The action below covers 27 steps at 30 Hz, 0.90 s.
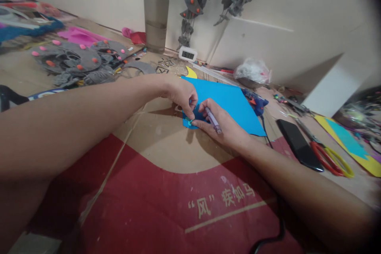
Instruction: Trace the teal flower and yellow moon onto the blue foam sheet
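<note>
A bright blue sheet point(229, 99) lies on the cardboard-covered table in front of me. My left hand point(182, 93) reaches over its near left corner with fingers curled, and its fingertips press on a small shiny teal piece point(188, 121) there. The piece's exact shape is hidden by the fingers. My right hand point(224, 125) rests on the sheet's near edge, its fingers wrapped round a pale purple pen point(213, 120). The pen slants, with its lower end toward me. Both hands nearly meet at the corner.
To the right lie a black phone point(297, 145), scissors point(330, 158) with red and yellow handles, and yellow sheets point(372, 164). A glue gun point(257, 103) trails a cable. A water bottle point(156, 16), small clock point(187, 54) and grey felt crafts point(74, 57) stand or lie behind.
</note>
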Tool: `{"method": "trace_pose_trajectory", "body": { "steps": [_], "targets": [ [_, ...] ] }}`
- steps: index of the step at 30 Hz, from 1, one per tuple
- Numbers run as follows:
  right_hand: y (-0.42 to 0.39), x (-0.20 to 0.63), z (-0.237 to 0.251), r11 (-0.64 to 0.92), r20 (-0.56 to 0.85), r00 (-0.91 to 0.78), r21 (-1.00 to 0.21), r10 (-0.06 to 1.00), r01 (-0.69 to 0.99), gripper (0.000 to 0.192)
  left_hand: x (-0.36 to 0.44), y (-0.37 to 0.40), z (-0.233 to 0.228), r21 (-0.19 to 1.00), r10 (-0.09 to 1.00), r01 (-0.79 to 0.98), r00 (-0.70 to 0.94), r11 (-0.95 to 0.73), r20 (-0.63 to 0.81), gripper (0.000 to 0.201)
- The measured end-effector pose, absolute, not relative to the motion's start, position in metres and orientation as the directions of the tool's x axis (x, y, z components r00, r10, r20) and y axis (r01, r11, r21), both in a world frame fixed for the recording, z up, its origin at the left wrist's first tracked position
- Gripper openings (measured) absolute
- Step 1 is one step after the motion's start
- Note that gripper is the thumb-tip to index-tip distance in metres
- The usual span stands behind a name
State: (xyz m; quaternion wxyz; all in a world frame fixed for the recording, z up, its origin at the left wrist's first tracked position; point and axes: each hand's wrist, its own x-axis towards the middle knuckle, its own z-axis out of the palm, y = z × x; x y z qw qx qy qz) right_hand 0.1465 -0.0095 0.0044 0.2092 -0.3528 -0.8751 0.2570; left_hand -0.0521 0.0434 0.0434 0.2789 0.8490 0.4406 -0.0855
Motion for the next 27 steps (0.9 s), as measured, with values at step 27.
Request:
{"method": "trace_pose_trajectory", "body": {
  "steps": [27],
  "targets": [
    [-0.04,0.151,0.012,0.409,0.193,-0.516,-0.845,0.834,0.344,0.028,-0.042,0.033,0.048,0.274,0.736,0.844,0.536,-0.461,-0.413,0.029]
  ]
}}
